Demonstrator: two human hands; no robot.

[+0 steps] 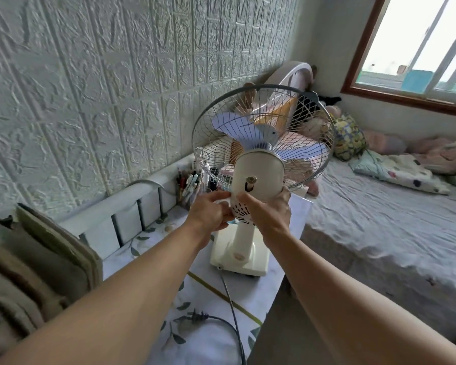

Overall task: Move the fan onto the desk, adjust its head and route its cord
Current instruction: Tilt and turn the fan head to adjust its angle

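The fan (258, 169) stands upright on the desk (203, 306), its cream base (238, 255) resting on the leaf-patterned cloth toward the desk's far right edge, beside the bed (385, 219). The wire cage faces away from the camera, toward twelve o'clock, with the pale blue blades visible through it. Both hands are on the back of the motor housing. The left hand (211, 213) sits at the housing's eight o'clock, fingers curled and pressed against its lower left side. The right hand (270, 210) cups the housing from five o'clock, fingers wrapped under it and thumb laid across the vented rear cover. A brass-coloured knob (252, 179) on top of the housing is untouched. The cord (232, 309) leaves the base at its near left corner and runs toward six o'clock across the desk; the plug (197, 316) lies loose on the cloth just left of it. A pen holder (188, 184) stands at the fan's nine o'clock, against the rail.
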